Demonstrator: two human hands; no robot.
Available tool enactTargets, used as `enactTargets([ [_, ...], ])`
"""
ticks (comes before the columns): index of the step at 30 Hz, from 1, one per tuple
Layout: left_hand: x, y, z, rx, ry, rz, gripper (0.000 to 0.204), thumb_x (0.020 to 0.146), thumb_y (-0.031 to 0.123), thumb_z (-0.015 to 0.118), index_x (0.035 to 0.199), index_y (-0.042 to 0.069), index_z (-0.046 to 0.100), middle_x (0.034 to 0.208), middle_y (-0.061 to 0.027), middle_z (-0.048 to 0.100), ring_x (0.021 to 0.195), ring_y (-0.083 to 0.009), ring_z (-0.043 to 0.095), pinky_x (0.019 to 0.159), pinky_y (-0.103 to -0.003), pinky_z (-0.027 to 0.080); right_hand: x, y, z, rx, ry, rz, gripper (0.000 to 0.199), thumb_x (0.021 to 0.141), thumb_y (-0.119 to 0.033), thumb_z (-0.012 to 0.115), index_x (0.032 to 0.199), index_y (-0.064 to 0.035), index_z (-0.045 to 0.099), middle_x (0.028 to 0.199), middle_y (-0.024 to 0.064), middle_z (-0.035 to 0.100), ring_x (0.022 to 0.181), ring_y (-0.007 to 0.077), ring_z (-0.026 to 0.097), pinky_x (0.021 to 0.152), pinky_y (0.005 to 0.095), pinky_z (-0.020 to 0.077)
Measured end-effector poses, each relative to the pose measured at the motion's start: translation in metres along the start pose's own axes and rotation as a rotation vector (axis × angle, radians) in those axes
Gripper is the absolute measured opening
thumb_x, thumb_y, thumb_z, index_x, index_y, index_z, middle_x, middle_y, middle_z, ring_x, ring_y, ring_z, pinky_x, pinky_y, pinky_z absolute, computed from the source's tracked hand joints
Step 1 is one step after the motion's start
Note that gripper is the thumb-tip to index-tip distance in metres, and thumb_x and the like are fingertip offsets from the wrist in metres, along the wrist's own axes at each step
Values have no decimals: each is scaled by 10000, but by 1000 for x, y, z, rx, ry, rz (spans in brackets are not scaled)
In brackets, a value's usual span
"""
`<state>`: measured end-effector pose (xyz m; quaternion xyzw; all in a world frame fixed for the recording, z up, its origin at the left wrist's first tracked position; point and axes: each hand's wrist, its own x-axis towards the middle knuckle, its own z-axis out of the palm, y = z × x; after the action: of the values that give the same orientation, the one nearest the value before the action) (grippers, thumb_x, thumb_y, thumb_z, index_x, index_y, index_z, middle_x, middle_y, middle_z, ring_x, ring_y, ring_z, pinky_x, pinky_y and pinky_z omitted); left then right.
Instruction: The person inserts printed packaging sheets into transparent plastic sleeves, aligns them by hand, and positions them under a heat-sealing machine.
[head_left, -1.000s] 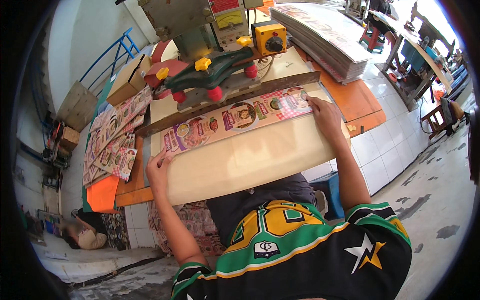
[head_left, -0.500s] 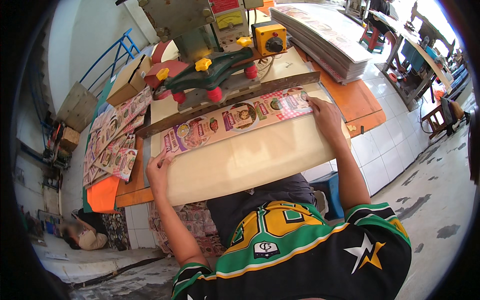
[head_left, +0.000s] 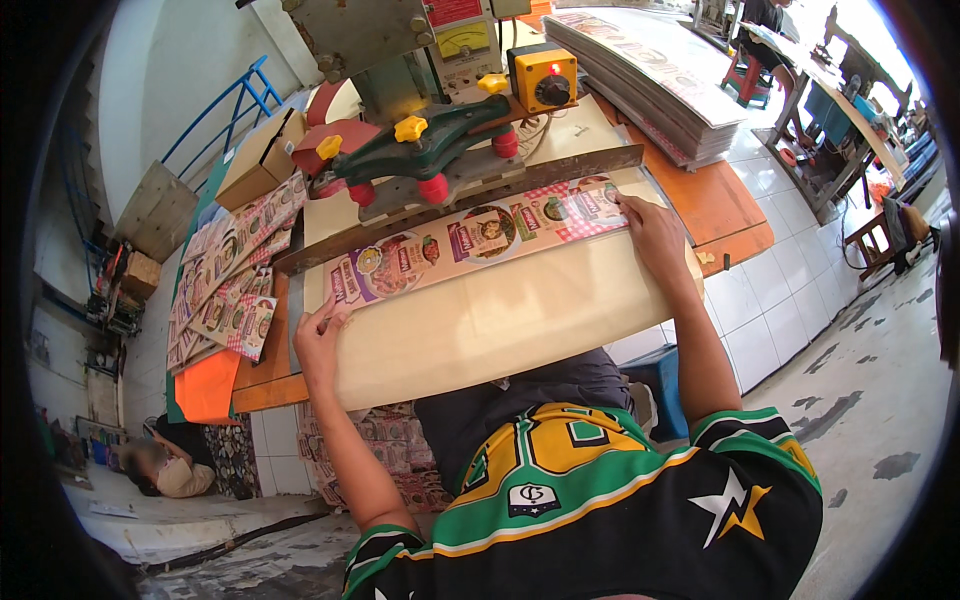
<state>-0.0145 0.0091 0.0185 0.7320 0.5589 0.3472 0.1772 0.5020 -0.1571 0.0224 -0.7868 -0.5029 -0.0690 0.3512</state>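
Observation:
A long printed plastic strip (head_left: pixel 470 240) with food pictures lies across a cream-coloured sheet (head_left: pixel 500 320), along the front of a metal press bar (head_left: pixel 590 163). My left hand (head_left: pixel 318 345) pinches the strip's left end, thumb and fingers closed at its corner. At the far right end my right hand (head_left: pixel 655 235) grips the other corner in the same way. The strip's back edge runs close to the bar; whether it reaches beneath I cannot tell. Above the bar sits a dark green press head (head_left: pixel 425 150) with yellow knobs and red spacers.
Loose printed pieces (head_left: pixel 225 270) are heaped at the left, beside a cardboard box (head_left: pixel 260 160) and an orange sheet (head_left: pixel 207 388). A tall stack of printed sheets (head_left: pixel 650 95) stands at the back right. Behind the press head is a yellow control box (head_left: pixel 543 78).
A red light on the yellow control box now glows; it was dim before. The view has shifted very slightly, and both hands keep their places on the strip.

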Motion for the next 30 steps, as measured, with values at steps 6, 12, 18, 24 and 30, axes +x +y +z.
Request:
enactTargets([
  [6,-2,6,-1,14,13,2,440,863,203,806,1286,118,718,754,-50,419,674,-166,419,654,-323,421,-1,0,0,8,9,-3,255,993,-245,600,1160,-127,752,976,190,733,900,380,688,805,464,512],
  [12,-2,4,0,18,11,15,440,863,201,801,1289,128,717,752,-54,432,671,-169,429,657,-331,426,0,-1,0,-6,-3,15,253,992,-247,602,1156,-129,753,997,181,737,916,375,692,819,458,516],
  [18,-1,4,-1,29,-1,5,439,864,211,802,1287,130,719,749,-54,433,671,-168,435,656,-332,430,0,0,0,-10,-7,13,259,991,-252,602,1166,-132,750,1003,178,738,924,372,691,822,460,514],
  [24,-1,3,-1,41,0,10,442,865,229,805,1289,140,719,747,-52,427,670,-167,432,653,-334,426,0,-1,-1,-10,-13,18,261,990,-248,601,1170,-132,749,996,182,736,920,374,689,819,461,511],
  [30,-1,1,0,16,4,21,440,870,242,803,1292,150,720,752,-44,417,679,-166,419,656,-332,416,-1,-1,-1,-6,-9,10,253,988,-227,602,1172,-132,747,988,183,736,920,376,689,817,460,511],
])
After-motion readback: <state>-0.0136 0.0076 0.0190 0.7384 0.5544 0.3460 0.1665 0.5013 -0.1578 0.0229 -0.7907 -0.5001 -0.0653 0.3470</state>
